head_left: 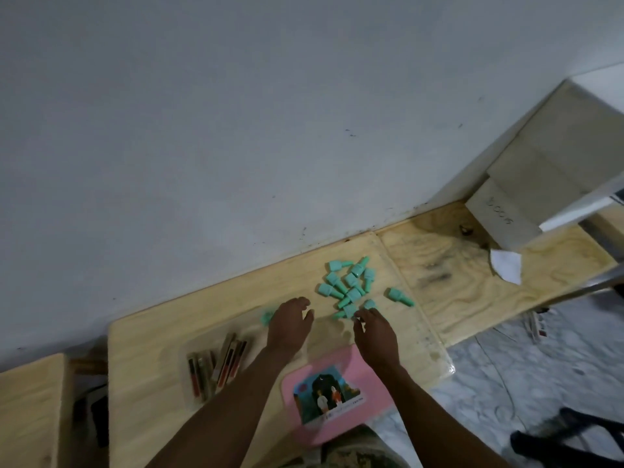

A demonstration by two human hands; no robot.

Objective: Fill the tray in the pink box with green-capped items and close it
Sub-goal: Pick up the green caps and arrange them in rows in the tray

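Observation:
Several green-capped items (351, 285) lie in a loose pile on the wooden table (152, 349) near the wall. The pink box (337, 393) sits shut at the table's front edge, with a picture on its lid. My right hand (376, 336) reaches over the box, its fingertips at the nearest green-capped items (349, 311); whether it grips one is unclear. My left hand (290, 327) lies palm down with fingers apart to the left of the pile. One blurred green-capped item (268, 315) lies just beside its outer edge.
A clear plastic tray (189, 349) left of the pink box holds several red and brown tubes (219, 366). Grey blocks (499, 214) and a white paper scrap (506, 265) sit at the far right. The white wall runs along the table's back.

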